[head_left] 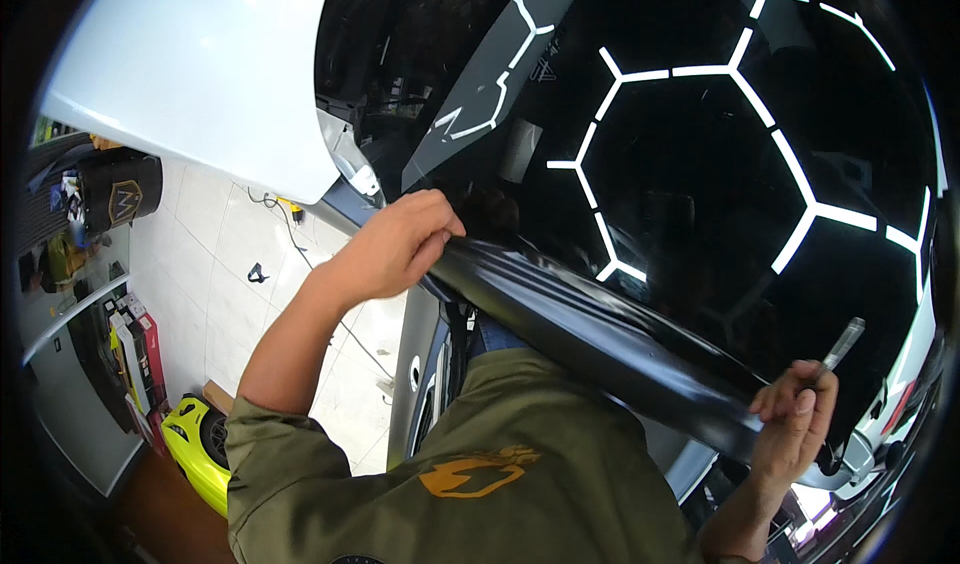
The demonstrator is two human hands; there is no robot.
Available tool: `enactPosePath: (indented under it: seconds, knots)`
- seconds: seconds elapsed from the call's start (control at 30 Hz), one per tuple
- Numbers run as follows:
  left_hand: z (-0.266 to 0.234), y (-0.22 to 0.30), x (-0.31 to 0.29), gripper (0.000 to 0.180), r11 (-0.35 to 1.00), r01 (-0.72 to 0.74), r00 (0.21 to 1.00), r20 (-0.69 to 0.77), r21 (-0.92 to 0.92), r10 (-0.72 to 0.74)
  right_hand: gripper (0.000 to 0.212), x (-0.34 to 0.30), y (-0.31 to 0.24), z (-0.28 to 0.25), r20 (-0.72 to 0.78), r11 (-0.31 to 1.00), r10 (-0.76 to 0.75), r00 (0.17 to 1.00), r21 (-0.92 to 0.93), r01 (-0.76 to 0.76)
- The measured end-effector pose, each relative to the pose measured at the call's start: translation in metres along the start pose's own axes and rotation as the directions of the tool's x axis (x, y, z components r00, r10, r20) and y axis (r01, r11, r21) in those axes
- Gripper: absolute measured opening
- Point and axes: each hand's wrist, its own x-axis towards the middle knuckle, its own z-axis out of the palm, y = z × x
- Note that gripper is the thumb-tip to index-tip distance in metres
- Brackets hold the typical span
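A glossy black car panel (690,144) lies in front of me, mirroring bright hexagon lights. Along its near edge runs a long dark satin strip (590,329); I cannot tell whether it is trim or loose film. My left hand (405,239) is closed at the strip's left end, its fingertips pressed together on the edge. Towards the strip's right end is my right hand (795,419), closed round a slim tool with a clear handle (845,342). The handle points up and away; the tool's working end is hidden by the fingers.
A white car panel (200,64) rises at upper left. Below it, a cable (300,249) crosses the white tiled floor (235,294) near a small black object (258,273). A yellow toy car (195,449) and boxes (135,349) stand at left, beneath a black bag (120,186).
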Motion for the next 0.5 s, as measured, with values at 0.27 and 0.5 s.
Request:
enactPosePath:
  seconds: [0.27, 0.5]
  knots:
    - [0.007, 0.000, -0.023, 0.033, 0.987, -0.145, 0.989, 0.021, 0.074, 0.143, 0.019, 0.045, -0.042, 0.087, 0.489, 0.905, 0.411, 0.769, -0.321, -0.280]
    - [0.015, 0.008, -0.039, 0.033, 0.988, -0.091, 0.995, -0.029, 0.121, 0.095, 0.034, 0.059, -0.025, 0.131, 0.643, 0.899, 0.213, 0.736, -0.425, 0.110]
